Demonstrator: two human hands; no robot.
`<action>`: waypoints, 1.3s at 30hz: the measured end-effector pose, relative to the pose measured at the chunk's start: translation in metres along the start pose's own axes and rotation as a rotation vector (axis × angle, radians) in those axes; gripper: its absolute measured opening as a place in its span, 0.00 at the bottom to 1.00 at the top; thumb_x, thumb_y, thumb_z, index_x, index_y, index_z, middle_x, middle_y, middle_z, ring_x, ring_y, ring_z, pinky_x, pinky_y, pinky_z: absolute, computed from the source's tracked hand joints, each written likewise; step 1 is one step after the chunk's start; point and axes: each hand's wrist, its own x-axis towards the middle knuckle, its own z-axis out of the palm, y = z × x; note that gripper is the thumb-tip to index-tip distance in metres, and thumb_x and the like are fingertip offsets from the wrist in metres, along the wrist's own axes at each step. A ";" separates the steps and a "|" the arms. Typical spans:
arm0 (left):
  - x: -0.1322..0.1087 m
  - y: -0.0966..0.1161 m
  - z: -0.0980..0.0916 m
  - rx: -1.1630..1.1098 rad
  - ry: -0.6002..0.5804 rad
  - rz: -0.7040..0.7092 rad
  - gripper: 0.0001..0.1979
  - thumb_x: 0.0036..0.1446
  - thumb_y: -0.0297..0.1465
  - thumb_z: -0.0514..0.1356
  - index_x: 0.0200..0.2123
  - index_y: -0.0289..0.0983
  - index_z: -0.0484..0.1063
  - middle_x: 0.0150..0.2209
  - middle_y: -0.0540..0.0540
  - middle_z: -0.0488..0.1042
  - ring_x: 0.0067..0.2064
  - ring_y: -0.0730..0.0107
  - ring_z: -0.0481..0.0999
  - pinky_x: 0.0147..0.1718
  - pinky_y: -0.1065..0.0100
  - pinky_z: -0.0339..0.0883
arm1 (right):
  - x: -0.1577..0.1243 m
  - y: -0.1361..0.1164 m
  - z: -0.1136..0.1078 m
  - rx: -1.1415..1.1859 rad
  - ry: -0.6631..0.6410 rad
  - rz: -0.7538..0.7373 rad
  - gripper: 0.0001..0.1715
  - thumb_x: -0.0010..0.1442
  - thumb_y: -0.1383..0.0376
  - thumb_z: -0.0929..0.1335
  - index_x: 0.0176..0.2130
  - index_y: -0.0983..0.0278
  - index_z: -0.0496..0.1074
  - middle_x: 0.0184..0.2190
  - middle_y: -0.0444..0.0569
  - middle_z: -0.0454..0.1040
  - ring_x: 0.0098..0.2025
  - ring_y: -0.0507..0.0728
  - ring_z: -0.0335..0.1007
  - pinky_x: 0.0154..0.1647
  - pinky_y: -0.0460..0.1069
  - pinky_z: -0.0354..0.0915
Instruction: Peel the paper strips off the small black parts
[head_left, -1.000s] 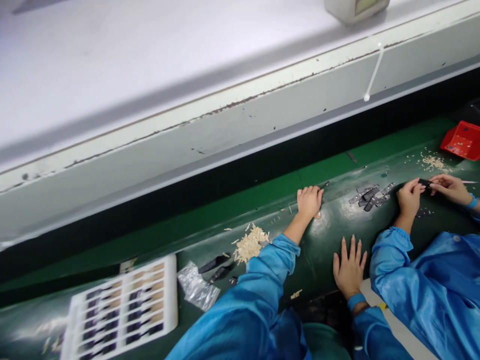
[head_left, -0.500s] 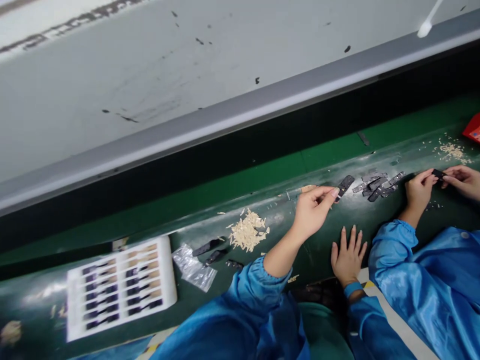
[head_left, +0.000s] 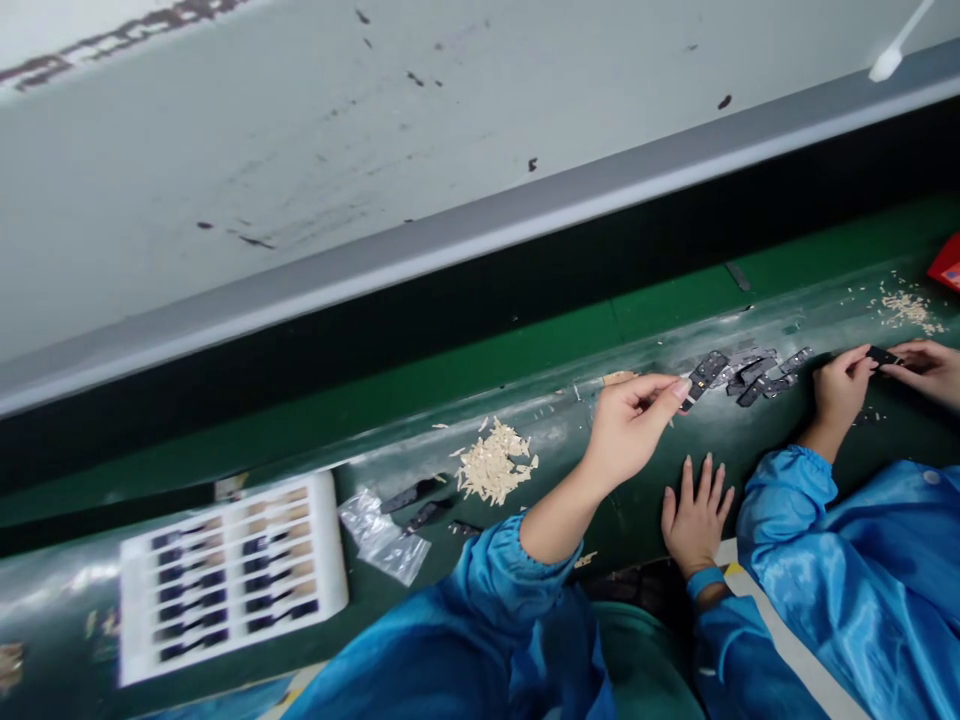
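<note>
My left hand (head_left: pixel 628 422) reaches out to the right over the dark green belt (head_left: pixel 675 440). Its index fingertip touches a small dark strip (head_left: pixel 703 374), and its fingers are apart. That strip lies at the left end of a pile of similar dark strips (head_left: pixel 757 374). My right hand (head_left: pixel 694 518) rests flat on the belt near its front edge, fingers spread, holding nothing. A blue band circles that wrist.
A co-worker in a blue coat (head_left: pixel 862 560) sits at my right, and both of that person's hands (head_left: pixel 840 385) hold a dark strip. A heap of pale slivers (head_left: pixel 495 466), a clear bag (head_left: pixel 384 540), a white tray of parts (head_left: pixel 232 575) and a red bin (head_left: pixel 949 262) lie on the belt.
My left hand opened from a fist and slid the dark strip to the right, up against the pile. My right hand stayed flat. The view tilted down.
</note>
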 end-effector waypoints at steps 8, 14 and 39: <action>-0.008 0.002 0.011 -0.327 -0.070 -0.245 0.14 0.52 0.41 0.73 0.36 0.37 0.84 0.32 0.45 0.83 0.28 0.72 0.78 0.30 0.72 0.72 | -0.001 0.003 0.001 0.017 -0.024 0.056 0.30 0.58 0.43 0.68 0.60 0.36 0.73 0.71 0.37 0.59 0.74 0.80 0.44 0.63 0.81 0.48; -0.016 0.006 0.015 -0.285 -0.055 -0.198 0.15 0.52 0.42 0.74 0.38 0.39 0.85 0.32 0.45 0.84 0.30 0.69 0.80 0.34 0.67 0.77 | -0.002 0.005 0.001 -0.011 -0.056 0.094 0.33 0.57 0.46 0.69 0.62 0.36 0.72 0.72 0.36 0.57 0.74 0.79 0.43 0.65 0.80 0.50; -0.024 0.023 0.015 -0.291 -0.055 -0.148 0.21 0.50 0.45 0.76 0.40 0.34 0.84 0.30 0.44 0.83 0.30 0.67 0.82 0.36 0.65 0.80 | -0.013 0.053 0.020 -0.576 0.009 -0.329 0.38 0.72 0.49 0.52 0.69 0.56 0.68 0.75 0.48 0.48 0.74 0.81 0.42 0.59 0.83 0.51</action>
